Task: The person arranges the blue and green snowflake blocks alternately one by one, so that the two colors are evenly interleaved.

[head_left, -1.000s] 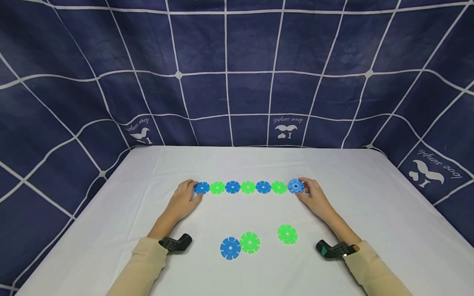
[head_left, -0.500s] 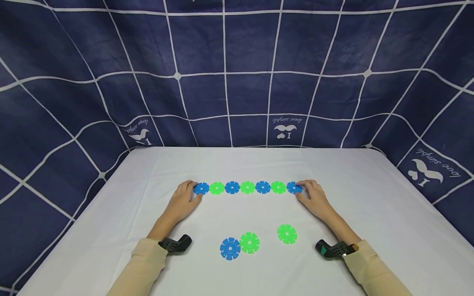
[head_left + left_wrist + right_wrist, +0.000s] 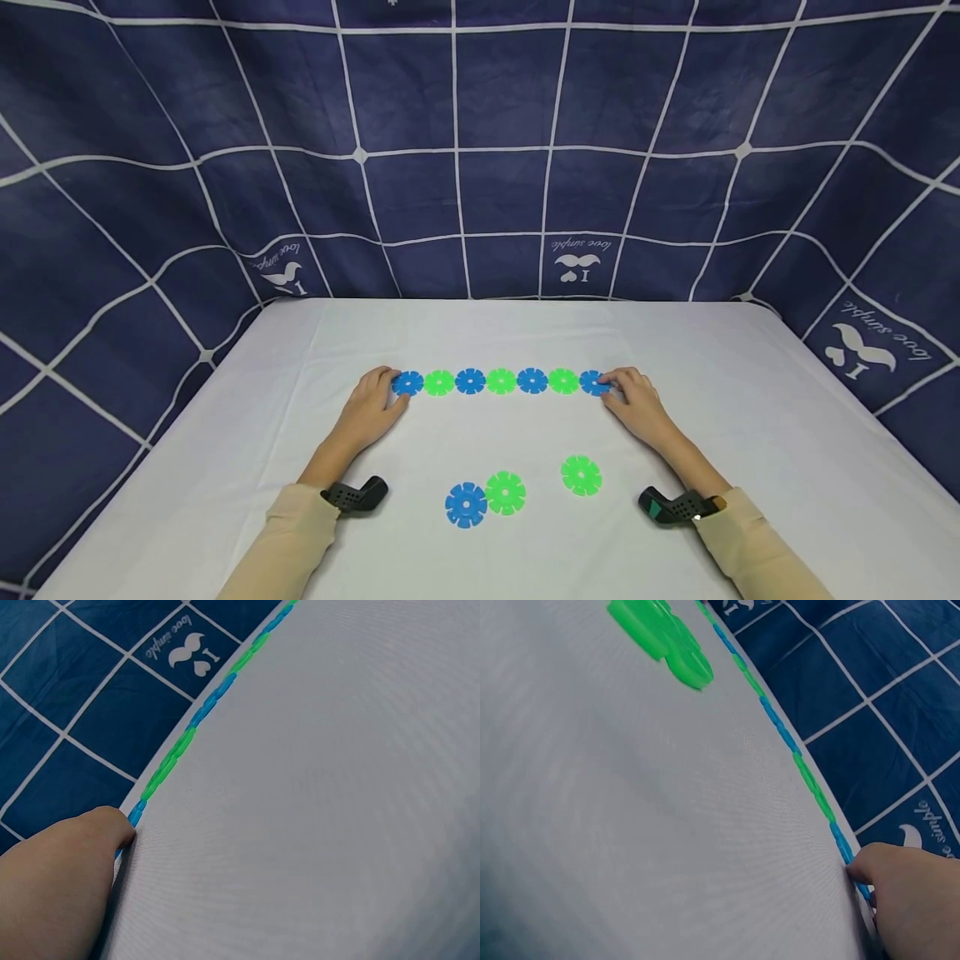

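Several notched plastic snowflake discs, alternating blue and green, lie flat in a straight row across the white table, with a green disc [image 3: 502, 381] at the middle. At the row's left end my left hand [image 3: 367, 408] holds a blue disc [image 3: 408, 383] between thumb and fingers. My right hand [image 3: 636, 407] holds the blue disc [image 3: 592, 382] at the right end, one finger over its top and the thumb at its near edge. Both wrist views show the thumbs in front of these end discs and hide most of the other fingers.
Nearer me on the white cloth [image 3: 360, 550] lie a loose blue disc [image 3: 466, 505], a green disc [image 3: 506, 492] touching or almost touching it, and another green disc [image 3: 581, 475] farther right. A dark blue checked curtain [image 3: 502, 192] stands behind the table.
My right hand has lowered the right-end blue disc and moved it slightly left, level with the row beside the green disc. My left hand and the loose discs have stayed put.
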Tool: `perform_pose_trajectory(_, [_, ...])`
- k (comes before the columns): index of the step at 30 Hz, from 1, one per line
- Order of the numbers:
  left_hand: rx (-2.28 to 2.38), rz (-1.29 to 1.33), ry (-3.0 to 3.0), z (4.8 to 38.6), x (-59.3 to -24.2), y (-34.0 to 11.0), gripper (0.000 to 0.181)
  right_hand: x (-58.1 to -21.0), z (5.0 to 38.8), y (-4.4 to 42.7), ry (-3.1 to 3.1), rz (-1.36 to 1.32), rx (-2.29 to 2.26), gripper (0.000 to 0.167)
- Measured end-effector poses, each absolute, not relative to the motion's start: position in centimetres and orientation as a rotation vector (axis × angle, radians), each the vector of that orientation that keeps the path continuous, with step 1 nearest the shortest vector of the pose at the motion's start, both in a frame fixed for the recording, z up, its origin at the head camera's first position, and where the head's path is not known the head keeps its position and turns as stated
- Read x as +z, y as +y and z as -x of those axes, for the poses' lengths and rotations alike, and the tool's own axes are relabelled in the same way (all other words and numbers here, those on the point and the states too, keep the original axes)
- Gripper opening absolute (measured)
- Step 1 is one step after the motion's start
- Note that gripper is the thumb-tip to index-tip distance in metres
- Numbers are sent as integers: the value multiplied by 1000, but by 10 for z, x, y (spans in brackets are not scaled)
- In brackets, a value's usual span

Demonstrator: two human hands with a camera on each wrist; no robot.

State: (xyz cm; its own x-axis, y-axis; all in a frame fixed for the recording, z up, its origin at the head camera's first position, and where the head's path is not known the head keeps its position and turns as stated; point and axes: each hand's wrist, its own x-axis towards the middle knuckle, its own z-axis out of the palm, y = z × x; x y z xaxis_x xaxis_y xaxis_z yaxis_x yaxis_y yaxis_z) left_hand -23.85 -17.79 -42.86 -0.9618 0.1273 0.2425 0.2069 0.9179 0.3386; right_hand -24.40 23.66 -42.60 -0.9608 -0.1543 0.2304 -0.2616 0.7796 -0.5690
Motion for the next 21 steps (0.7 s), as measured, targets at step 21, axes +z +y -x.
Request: perform_pose_trajectory(21, [-548, 265, -2856, 237, -431, -181, 53, -408, 218, 222, -2689, -690, 1150, 27])
